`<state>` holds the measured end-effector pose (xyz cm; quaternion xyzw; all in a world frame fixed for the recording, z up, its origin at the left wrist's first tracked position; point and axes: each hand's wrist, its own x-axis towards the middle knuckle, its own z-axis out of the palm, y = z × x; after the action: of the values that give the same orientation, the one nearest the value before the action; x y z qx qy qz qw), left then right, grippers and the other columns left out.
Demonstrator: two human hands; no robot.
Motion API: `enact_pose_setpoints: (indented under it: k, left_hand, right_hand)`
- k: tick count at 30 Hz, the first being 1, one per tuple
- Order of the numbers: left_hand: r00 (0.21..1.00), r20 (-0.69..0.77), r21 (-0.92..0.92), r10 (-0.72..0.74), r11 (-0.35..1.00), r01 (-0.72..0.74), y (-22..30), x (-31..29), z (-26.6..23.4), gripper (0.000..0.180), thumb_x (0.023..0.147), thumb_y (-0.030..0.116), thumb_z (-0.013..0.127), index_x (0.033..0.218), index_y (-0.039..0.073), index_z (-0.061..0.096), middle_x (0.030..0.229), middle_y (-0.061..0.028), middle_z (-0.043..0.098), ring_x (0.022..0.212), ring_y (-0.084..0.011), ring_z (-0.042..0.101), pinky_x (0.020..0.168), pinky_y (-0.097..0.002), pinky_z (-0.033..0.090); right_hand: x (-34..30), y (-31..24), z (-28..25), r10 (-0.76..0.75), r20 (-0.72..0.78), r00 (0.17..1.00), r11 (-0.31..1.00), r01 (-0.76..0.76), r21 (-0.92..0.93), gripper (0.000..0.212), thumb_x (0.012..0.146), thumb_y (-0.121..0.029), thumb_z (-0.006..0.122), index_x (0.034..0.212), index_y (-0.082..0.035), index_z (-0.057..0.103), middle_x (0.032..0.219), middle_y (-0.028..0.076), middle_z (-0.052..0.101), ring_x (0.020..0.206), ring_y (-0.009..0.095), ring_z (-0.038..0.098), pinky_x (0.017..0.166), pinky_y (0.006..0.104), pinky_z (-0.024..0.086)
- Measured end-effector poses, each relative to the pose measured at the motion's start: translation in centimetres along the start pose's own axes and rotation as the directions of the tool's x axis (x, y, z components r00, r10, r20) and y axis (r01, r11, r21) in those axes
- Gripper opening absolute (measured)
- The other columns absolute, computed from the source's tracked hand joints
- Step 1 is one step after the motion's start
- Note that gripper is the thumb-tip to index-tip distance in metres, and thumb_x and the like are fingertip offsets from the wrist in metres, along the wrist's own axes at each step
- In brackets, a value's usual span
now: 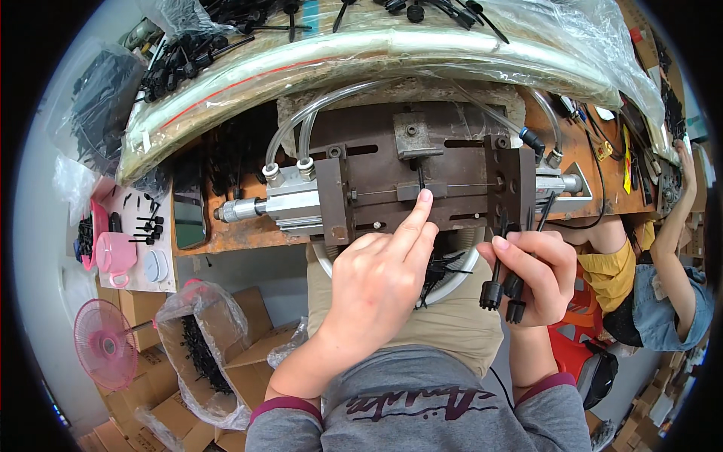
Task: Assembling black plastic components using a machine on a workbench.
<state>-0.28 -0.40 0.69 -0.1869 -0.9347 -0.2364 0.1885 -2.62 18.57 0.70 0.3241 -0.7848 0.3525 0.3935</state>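
Note:
My left hand (380, 275) reaches over a dark metal fixture (361, 166). Its index finger is stretched out, and the fingertip touches a small dark block (409, 191) at the fixture's middle, where a thin black stem stands up. The thumb does not show. To the right, my right hand (538, 271) is closed round black stemmed plastic parts (514, 290), ribbed heads down and long thin stems pointing up. Silver air cylinders (294, 209) with clear hoses flank the fixture, and a metal clamp block (412, 135) is at its back.
Plastic-wrapped padding (376, 49) carries more black stemmed parts behind the fixture. Black parts lie in a plastic-lined box (199, 354) at lower left, near a pink fan (108, 344). A pink cup (117, 254) stands left. Another person's arm (678, 211) is at right.

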Motion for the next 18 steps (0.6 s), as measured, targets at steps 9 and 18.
enact_pose_setpoints:
  k: [9, 18]
  left_hand:
    - [1.000, 0.024, -0.051, -0.013, 0.999, 0.014, 0.0, 0.3, -0.8, 0.030, 0.070, 0.007, 0.079, 0.098, 0.004, 0.071, 0.122, -0.0106, 0.069, 0.065, -0.0190, 0.068, 0.061, -0.0275, 0.053]
    - [0.995, -0.098, -0.588, -0.011, 0.807, -0.049, 1.3, -1.1, -2.7, 0.035, 0.066, 0.006, 0.086, 0.099, 0.002, 0.075, 0.104, -0.0129, 0.071, 0.081, -0.0191, 0.071, 0.068, -0.0277, 0.057]
  right_hand:
    - [-0.4, 0.2, 0.1, -0.029, 0.018, 0.999, 0.999, 0.030, -0.015, 0.041, 0.060, -0.003, 0.080, 0.100, -0.002, 0.074, 0.085, 0.004, 0.063, 0.056, 0.014, 0.053, 0.047, 0.0263, 0.038]
    - [0.0, -0.4, 0.4, -0.095, 0.135, 0.986, 0.995, 0.091, 0.032, 0.034, 0.064, -0.001, 0.074, 0.098, 0.003, 0.073, 0.093, 0.011, 0.067, 0.060, 0.018, 0.057, 0.050, 0.0280, 0.043]
